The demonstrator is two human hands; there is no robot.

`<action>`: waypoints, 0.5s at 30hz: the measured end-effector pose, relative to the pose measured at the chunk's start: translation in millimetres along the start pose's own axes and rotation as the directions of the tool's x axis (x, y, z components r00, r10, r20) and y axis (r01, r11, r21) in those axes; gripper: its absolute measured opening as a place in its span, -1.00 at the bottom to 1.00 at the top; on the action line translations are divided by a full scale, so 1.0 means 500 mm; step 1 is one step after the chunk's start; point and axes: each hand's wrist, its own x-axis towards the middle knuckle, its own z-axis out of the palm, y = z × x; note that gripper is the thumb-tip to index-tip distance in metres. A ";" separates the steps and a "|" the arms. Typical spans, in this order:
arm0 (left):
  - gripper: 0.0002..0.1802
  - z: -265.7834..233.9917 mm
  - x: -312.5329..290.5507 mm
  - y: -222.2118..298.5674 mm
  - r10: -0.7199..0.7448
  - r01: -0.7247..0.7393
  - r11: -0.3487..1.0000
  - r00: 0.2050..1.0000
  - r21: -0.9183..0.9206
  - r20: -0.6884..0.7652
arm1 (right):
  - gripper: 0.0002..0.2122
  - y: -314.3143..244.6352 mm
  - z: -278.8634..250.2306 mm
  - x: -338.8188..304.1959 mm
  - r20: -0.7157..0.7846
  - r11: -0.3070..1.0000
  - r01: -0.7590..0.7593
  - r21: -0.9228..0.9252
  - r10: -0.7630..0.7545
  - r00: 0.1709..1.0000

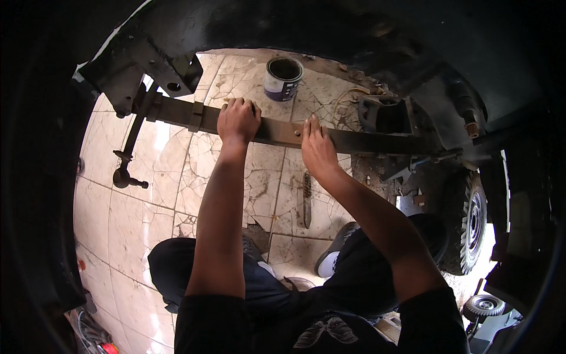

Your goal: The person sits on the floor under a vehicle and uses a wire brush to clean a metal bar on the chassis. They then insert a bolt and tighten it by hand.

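A long dark leaf spring (276,131) runs crosswise in front of me, under the black bodywork. My left hand (239,120) is closed over it left of the middle, fingers curled across its far edge. Farther right, my right hand (319,146) lies on the spring with its fingers stretched out over the top. A small round bolt head (298,133) shows between my hands. A metal clip (196,117) wraps the spring to the left of my left hand. Both thumbs are mostly hidden.
Beyond the spring stands an open paint can (283,82). A wire brush (307,200) lies on the cracked tile floor between my feet. At the left hangs a rod with a ball joint (121,177). A metal bracket (171,74) and treaded tyre (471,224) flank the space.
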 end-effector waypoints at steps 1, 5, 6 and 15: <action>-0.69 0.004 0.000 0.003 0.005 -0.005 1.000 1.000 -0.009 -0.005 | -0.43 -0.006 -0.005 0.007 0.018 1.000 -0.017 -0.019 0.018 1.000; -0.69 0.004 -0.004 -0.017 -0.005 0.005 1.000 1.000 0.014 -0.010 | -0.43 -0.043 -0.026 -0.017 0.148 0.998 0.049 -0.027 -0.045 0.988; -0.70 0.006 -0.007 -0.014 -0.015 0.015 1.000 1.000 0.015 -0.007 | -0.43 -0.041 -0.032 -0.025 0.154 0.998 0.059 -0.005 -0.057 0.986; -0.71 0.017 -0.002 -0.011 0.007 -0.007 1.000 1.000 -0.001 -0.026 | -0.37 -0.044 -0.025 0.003 0.162 0.996 -0.090 -0.001 0.089 0.983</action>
